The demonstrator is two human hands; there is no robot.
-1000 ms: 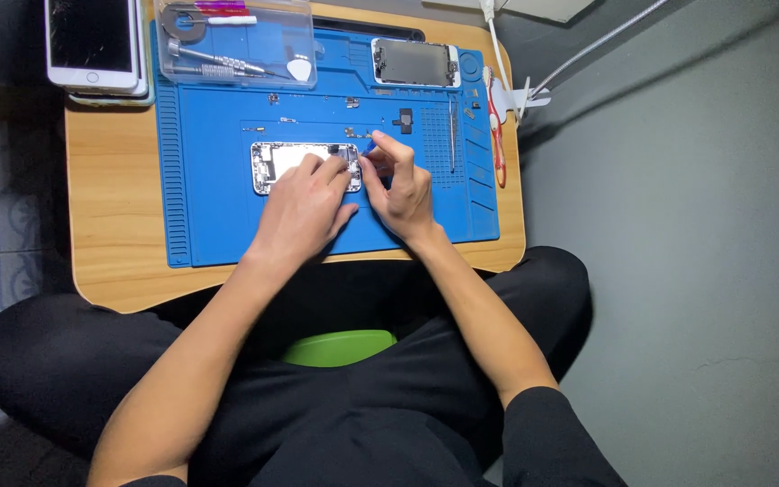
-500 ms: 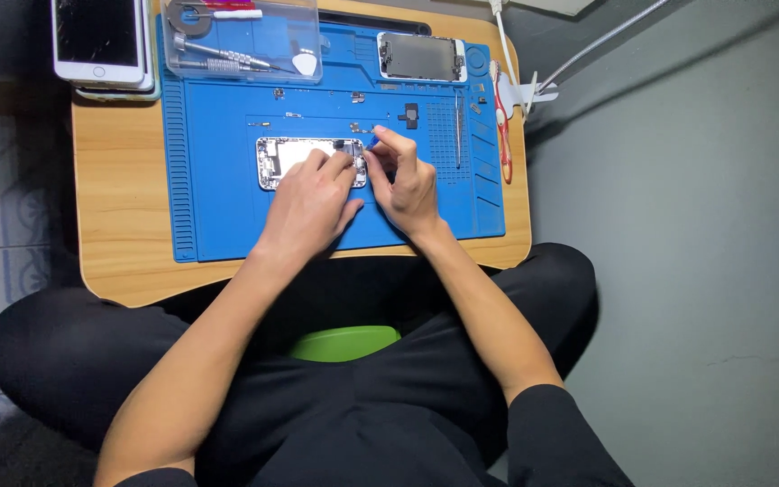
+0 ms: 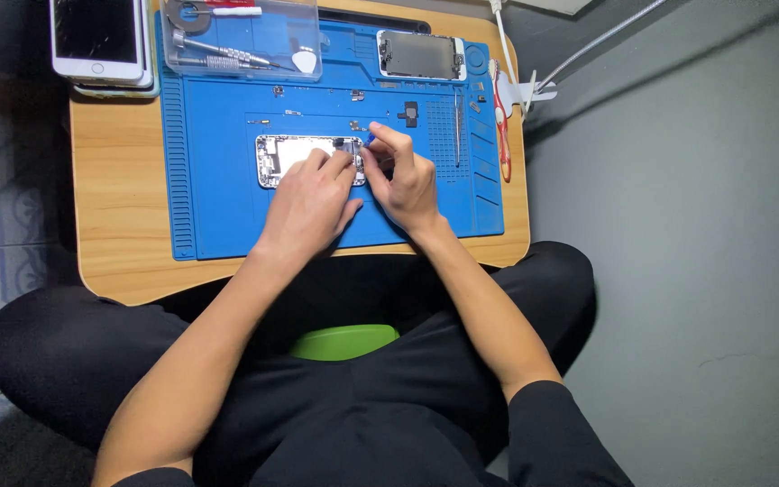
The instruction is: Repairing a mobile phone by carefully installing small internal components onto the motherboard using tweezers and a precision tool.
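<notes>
Nearest the viewer, crossed legs in black sit under a small wooden table [image 3: 119, 216]. On it lies a blue mat [image 3: 218, 207]. At the mat's middle sits an opened phone [image 3: 290, 155], insides showing. Left hand [image 3: 310, 200] rests flat across the phone's right half, fingers loosely curled, steadying it. Right hand [image 3: 403, 180] pinches a small blue tool [image 3: 369, 140] at the phone's right end, fingers closed tight on it. A slip could gouge the board or flick tiny loose parts [image 3: 353, 124] off the mat. Along the far edge: a clear tray [image 3: 241, 41] of tools, another phone [image 3: 98, 38], a screen panel [image 3: 419, 54].
</notes>
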